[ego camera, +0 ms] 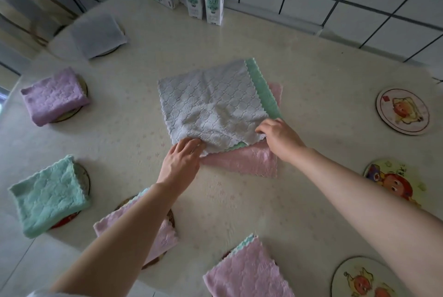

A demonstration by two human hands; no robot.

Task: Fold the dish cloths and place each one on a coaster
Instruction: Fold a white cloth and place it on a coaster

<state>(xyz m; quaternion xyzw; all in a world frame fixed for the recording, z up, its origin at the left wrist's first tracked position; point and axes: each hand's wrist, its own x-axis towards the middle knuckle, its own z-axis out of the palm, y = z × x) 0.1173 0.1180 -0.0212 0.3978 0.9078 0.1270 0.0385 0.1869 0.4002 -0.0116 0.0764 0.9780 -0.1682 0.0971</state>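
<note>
- From my remote seat: grey quilted dish cloth (pixel 211 102) lies spread at the centre of the cream table (pixel 311 76), atop a green cloth (pixel 263 90) and a pink cloth (pixel 247 162)
- Right hand (pixel 279 139) pinches its near-right corner
- Left hand (pixel 182 161) rests on the near-left corner (grip I cannot tell)

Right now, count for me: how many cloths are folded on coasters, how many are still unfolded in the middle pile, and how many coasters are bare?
Folded cloths: 5
Unfolded cloths: 3
Bare coasters: 3
Total: 11
</note>
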